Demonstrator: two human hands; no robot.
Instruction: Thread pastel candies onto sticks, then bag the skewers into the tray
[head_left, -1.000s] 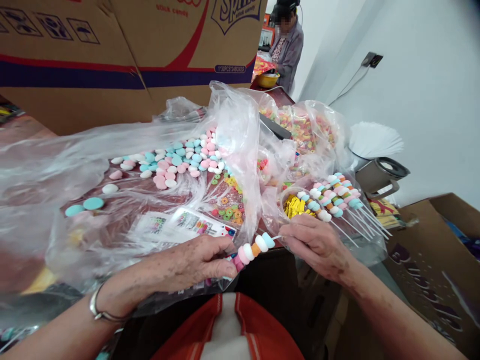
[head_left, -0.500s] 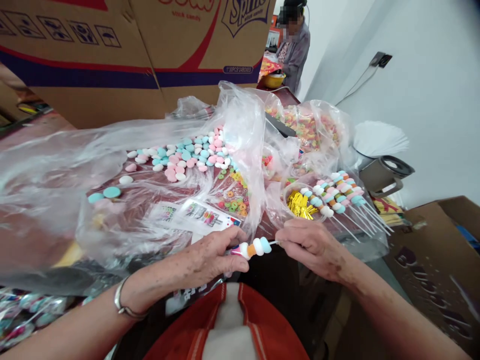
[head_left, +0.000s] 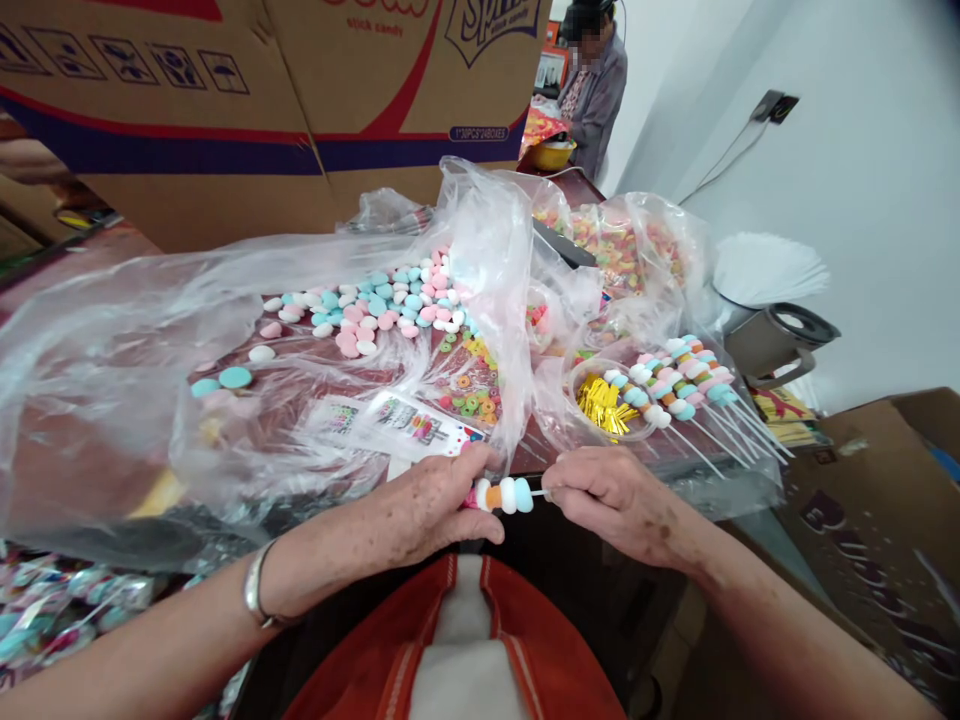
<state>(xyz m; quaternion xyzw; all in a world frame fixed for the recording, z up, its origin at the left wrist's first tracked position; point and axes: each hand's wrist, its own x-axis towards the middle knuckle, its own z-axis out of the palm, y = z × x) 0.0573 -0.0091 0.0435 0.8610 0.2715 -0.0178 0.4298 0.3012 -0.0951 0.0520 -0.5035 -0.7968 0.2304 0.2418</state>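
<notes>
Both hands hold one candy skewer (head_left: 504, 494) at the table's near edge. My left hand (head_left: 420, 510) is closed round its candy end, where white, orange, pink and blue pieces show. My right hand (head_left: 611, 495) pinches the thin white stick on the other side. Just beyond my right hand lie several finished skewers (head_left: 686, 385) and a small clear cup of gold twist ties (head_left: 600, 405). Loose pink, blue and white candies (head_left: 375, 305) and coloured ring candies (head_left: 469, 400) lie on clear plastic past my left hand.
Large cardboard cartons (head_left: 262, 90) stand behind the table. More bags of ring candy (head_left: 615, 255) sit at the back right, beside a tape dispenser (head_left: 776, 340) and white paper (head_left: 765, 268). A brown box (head_left: 870, 500) is on the right. Another person (head_left: 596, 75) stands far back.
My left hand has slid along the skewer and covers more of the candy pieces. The hands have drawn closer together, and the view has shifted slightly.
</notes>
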